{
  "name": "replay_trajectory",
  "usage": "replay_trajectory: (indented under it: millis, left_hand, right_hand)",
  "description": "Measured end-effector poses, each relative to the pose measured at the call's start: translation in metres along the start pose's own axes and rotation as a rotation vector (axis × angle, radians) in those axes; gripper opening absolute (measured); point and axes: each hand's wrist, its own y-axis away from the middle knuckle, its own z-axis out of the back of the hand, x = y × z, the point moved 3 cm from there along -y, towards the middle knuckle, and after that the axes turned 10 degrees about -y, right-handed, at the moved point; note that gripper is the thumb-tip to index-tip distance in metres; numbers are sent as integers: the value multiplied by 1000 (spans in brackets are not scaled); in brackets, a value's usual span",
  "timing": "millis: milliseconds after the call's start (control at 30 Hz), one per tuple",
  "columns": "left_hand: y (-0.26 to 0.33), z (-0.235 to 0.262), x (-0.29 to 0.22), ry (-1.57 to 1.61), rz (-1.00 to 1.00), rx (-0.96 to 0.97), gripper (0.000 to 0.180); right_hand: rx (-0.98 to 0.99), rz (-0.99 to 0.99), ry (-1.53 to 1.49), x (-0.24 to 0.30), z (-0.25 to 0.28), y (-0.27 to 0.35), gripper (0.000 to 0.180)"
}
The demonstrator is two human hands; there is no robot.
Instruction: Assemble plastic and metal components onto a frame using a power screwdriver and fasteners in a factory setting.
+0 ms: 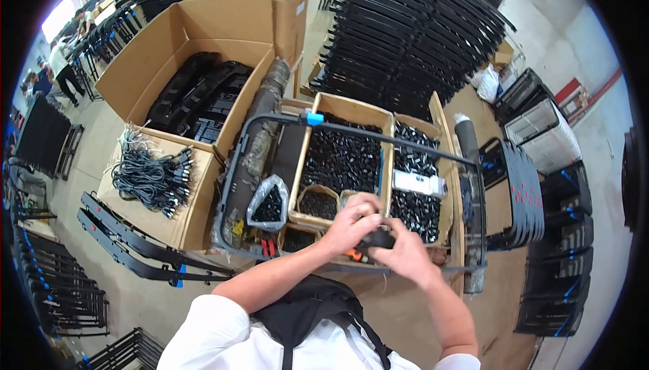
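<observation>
Both hands meet above the near side of a black tubular frame (400,141) that lies across the workbench. My right hand (410,255) is curled around a small dark piece (378,238), whose exact kind I cannot make out. My left hand (355,222) is closed against the upper side of that piece, and its fingertips are partly hidden. Beyond the hands stands a wooden bin of small black parts (343,160). A box of loose fine parts (318,204) sits just left of my left hand. Something orange (354,255) shows below the hands.
At the left, a bundle of black cables (154,174) rests on cardboard beside an open carton (236,21) of black mouldings. A plastic-lined bag of parts (269,204) and red-handled tool (268,247) lie on the bench. Stacked black frames (412,38) stand behind; more (524,191) at right.
</observation>
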Motion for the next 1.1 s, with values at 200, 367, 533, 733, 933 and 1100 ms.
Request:
replay_trajectory:
  millis: [200,367,533,733,933,1100]
  left_hand:
    - [21,86,98,375,1100,109,63]
    - [-3,137,155,-71,979,-124,62]
    - [-37,173,182,-438,912,-261,61]
    - [-44,187,215,-487,908,-264,63]
    - [-39,182,208,-491,922,-233,58]
    - [-45,184,209,-486,908,-238,61]
  right_hand:
    - [67,259,411,-1,-100,-97,76]
    - [41,412,395,19,-150,-171,75]
    - [49,468,401,26,-170,-237,78]
    - [83,419,404,28,-182,-267,80]
    - [121,362,407,19,-182,-266,85]
    - [120,367,378,16,-180,-271,84]
